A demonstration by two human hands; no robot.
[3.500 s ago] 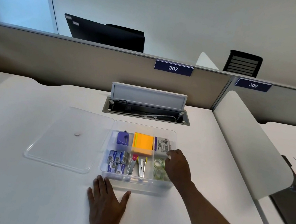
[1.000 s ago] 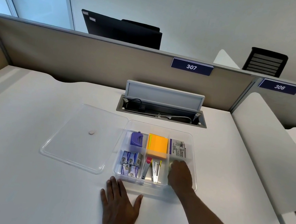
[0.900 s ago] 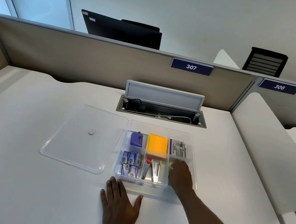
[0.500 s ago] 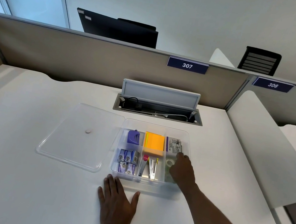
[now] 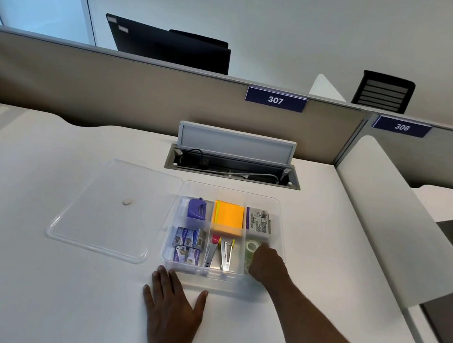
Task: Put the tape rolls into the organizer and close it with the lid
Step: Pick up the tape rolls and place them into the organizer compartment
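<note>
Your left hand (image 5: 172, 308) lies flat, fingers spread, on the white desk (image 5: 23, 287) just before the clear organizer (image 5: 282, 224), holding nothing. Your right hand (image 5: 267, 263) reaches into the near right compartment, covering part of the tape rolls (image 5: 250, 249) lying there; whether its fingers grasp a roll cannot be told. The lid (image 5: 112, 212) lies flat on the desk, just left of the organizer, which stands open
</note>
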